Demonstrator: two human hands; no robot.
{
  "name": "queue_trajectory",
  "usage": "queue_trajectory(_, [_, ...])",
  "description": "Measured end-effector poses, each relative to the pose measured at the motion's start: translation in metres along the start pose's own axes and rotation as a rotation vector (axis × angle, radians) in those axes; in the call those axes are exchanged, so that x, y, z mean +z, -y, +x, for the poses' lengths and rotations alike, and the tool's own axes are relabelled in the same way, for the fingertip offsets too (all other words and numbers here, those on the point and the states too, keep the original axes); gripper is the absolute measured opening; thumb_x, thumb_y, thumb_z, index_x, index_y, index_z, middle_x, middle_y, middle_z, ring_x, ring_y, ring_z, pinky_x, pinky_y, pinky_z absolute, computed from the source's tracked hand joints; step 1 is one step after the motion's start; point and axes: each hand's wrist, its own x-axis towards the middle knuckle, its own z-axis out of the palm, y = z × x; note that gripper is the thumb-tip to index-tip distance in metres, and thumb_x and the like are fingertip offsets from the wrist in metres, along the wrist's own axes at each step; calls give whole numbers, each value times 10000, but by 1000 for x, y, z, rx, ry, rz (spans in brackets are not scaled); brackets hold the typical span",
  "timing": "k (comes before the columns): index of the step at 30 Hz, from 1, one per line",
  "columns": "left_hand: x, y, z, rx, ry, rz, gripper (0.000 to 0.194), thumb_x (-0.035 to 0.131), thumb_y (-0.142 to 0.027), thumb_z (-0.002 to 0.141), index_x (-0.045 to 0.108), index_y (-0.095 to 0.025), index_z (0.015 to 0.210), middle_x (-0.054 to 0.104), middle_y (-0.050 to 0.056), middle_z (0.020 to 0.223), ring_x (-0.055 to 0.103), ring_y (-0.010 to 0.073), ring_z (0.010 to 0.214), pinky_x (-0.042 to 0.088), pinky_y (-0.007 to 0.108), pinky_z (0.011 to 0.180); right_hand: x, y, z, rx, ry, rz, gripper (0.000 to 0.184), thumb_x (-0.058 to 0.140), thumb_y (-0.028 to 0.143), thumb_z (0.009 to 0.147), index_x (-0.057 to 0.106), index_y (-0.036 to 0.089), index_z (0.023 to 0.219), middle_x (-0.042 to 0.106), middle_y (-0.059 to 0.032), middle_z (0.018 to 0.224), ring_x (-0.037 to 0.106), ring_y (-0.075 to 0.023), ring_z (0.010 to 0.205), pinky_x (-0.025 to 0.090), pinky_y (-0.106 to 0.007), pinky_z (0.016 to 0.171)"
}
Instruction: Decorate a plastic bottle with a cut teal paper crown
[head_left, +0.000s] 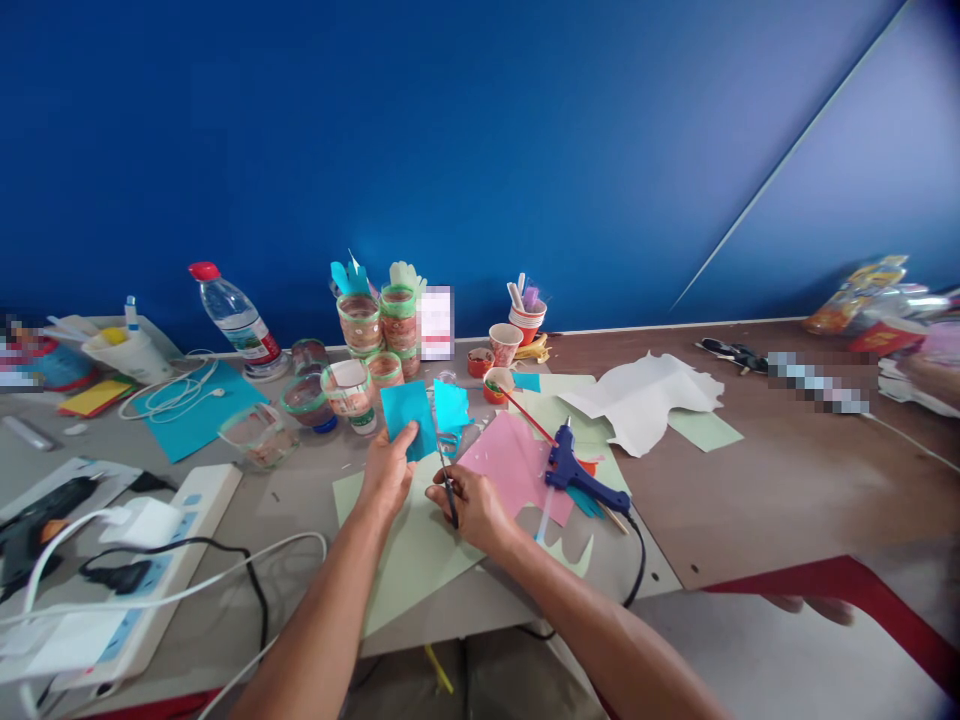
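Observation:
My left hand (388, 474) pinches a bright blue piece of paper (409, 408) between thumb and fingers, holding it upright above the table. My right hand (480, 508) is closed around a small pair of dark-handled scissors (450, 492). Their narrow blades point up and away from me, beside the paper's right edge; whether they touch it, I cannot tell. Beyond the blades lies another blue paper piece (450, 405) with a cut, ragged edge. Pale green paper (405, 560) is spread beneath my hands, with a pink sheet (506, 455) to the right.
A blue glue gun (574, 470) lies right of my hands, its cord running off the front edge. Decorated cups (350, 390) and a water bottle (240, 320) stand at the back. A power strip (176, 560) with cables is at left. White torn paper (645, 400) lies right.

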Motion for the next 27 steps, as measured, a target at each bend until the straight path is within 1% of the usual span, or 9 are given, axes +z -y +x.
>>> queue_trajectory(4, [1, -4, -2, 3, -32, 15, 358, 841, -363, 530, 643, -171, 759, 706, -17, 691, 635, 126, 595, 510, 274, 675, -1, 5, 0, 16, -18, 8, 400, 650, 558, 758, 583, 166, 796, 422, 64, 494, 356, -82, 464, 285, -211, 449])
queue_trajectory(7, [3, -9, -6, 6, -45, 45, 327, 827, -361, 537, 630, -186, 732, 689, -21, 652, 634, 141, 598, 497, 262, 624, -5, 9, -2, 5, -76, 68, 430, 635, 571, 756, 584, 161, 875, 437, 57, 532, 415, -100, 494, 322, -221, 469])
queue_trajectory(11, [4, -12, -13, -19, 18, 80, 308, 806, -379, 573, 652, -198, 770, 718, 22, 724, 677, 204, 718, 495, 274, 608, -12, 14, -2, -71, -163, 218, 478, 613, 578, 763, 571, 159, 987, 525, 22, 629, 502, -128, 577, 397, -241, 529])
queue_trajectory(15, [2, -9, -13, -41, 55, 95, 380, 807, -400, 591, 663, -196, 877, 733, 17, 775, 679, 190, 700, 478, 255, 591, -19, 17, 2, -166, -293, 368, 482, 668, 517, 728, 524, 184, 1045, 588, -8, 765, 543, -148, 684, 445, -265, 618])
queue_trajectory(18, [1, -5, -12, -57, 98, 109, 429, 819, -399, 586, 672, -175, 922, 745, 33, 823, 677, 179, 690, 487, 253, 605, -23, 18, 5, -158, -319, 463, 495, 686, 438, 711, 486, 196, 1094, 618, -26, 854, 583, -172, 793, 472, -296, 715])
queue_trajectory(20, [2, -4, -12, -73, 121, 111, 426, 819, -395, 594, 686, -174, 933, 750, 41, 849, 682, 183, 717, 502, 260, 634, -24, 19, 7, -129, -321, 482, 490, 683, 401, 706, 482, 197, 1104, 623, -27, 865, 595, -178, 816, 477, -312, 754])
queue_trajectory(22, [3, -3, -13, -82, 134, 111, 417, 821, -397, 591, 702, -176, 924, 752, 51, 856, 688, 200, 744, 514, 278, 664, -24, 18, 8, -103, -326, 473, 476, 687, 372, 686, 495, 198, 1085, 617, -17, 837, 594, -174, 786, 483, -313, 741])
queue_trajectory(25, [5, -2, -16, -90, 163, 126, 401, 822, -402, 582, 717, -180, 900, 755, 74, 863, 695, 235, 772, 525, 313, 688, -24, 17, 9, -73, -336, 448, 444, 684, 339, 661, 520, 200, 1050, 594, 1, 795, 565, -149, 703, 479, -287, 668])
queue_trajectory(27, [6, -1, -18, -100, 192, 146, 368, 815, -402, 595, 718, -181, 873, 755, 87, 868, 696, 245, 772, 529, 320, 681, -23, 17, 10, -64, -329, 435, 422, 669, 336, 656, 530, 199, 1031, 570, 15, 764, 532, -127, 648, 461, -268, 619])
